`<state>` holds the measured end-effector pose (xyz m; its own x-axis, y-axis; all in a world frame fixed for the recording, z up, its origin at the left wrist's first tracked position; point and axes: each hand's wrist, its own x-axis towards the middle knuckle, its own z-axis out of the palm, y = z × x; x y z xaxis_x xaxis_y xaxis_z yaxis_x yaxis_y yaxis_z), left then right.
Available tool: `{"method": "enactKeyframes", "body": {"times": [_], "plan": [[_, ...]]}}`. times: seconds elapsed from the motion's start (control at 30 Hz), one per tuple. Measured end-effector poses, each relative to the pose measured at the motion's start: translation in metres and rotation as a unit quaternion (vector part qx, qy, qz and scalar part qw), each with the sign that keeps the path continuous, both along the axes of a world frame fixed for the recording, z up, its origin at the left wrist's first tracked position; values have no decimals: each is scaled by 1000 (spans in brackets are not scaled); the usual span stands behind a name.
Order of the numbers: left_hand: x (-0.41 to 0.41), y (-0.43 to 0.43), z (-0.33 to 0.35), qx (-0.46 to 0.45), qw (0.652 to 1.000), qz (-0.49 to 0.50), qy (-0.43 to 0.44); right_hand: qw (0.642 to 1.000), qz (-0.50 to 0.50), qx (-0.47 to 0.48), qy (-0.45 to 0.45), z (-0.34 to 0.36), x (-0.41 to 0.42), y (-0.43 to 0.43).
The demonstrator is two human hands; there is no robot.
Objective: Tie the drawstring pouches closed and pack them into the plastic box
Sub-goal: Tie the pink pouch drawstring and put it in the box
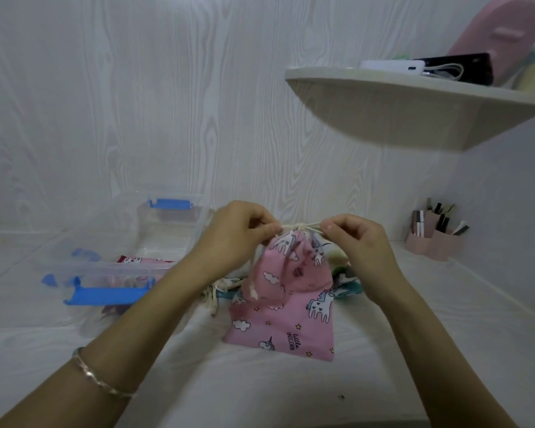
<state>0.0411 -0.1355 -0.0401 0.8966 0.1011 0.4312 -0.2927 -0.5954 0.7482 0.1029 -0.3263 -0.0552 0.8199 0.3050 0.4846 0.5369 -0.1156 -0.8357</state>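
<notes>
The left hand and the right hand are each pinching one end of the cream cotton drawstring, fingers closed narrowly on it, and are holding it taut just above the gathered mouth of the pink unicorn-print fabric pouch. The pouch is hanging from the cord, with its lower edge resting on the white worktop. To tie it well, I think both ends are needing an even, opposite pull, so the knot is sitting tight against the gathers. Behind it, more printed pouches are lying in a heap. To the left, the clear plastic box with blue clips is standing open, one pink pouch seemingly inside.
</notes>
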Motion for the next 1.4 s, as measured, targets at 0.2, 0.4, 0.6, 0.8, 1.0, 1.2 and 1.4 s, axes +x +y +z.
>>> {"method": "enactKeyframes", "body": {"times": [0.2, 0.4, 0.6, 0.8, 1.0, 1.2, 1.4], "plan": [[3, -7, -12, -11, 1000, -12, 5, 977, 87, -5, 193, 3, 11, 2], [0, -15, -17, 43, 999, 9, -4, 943, 121, -159, 266, 4, 9, 10], [-6, -18, -17, 72, 997, 18, -8, 926, 191, -69, 319, 2, 15, 11], [-14, -18, -15, 295, 942, 155, -44, 952, 115, -105, 265, -1, 17, 13], [-13, -21, -20, 136, 980, 146, -4, 943, 77, -240, 218, 8, 14, 21], [0, -15, -23, 94, 995, -28, -37, 932, 127, -284, 187, 13, 8, 26], [8, 3, -21, -26, 996, -55, 60, 955, 132, -243, 103, 10, -1, 21]]}}
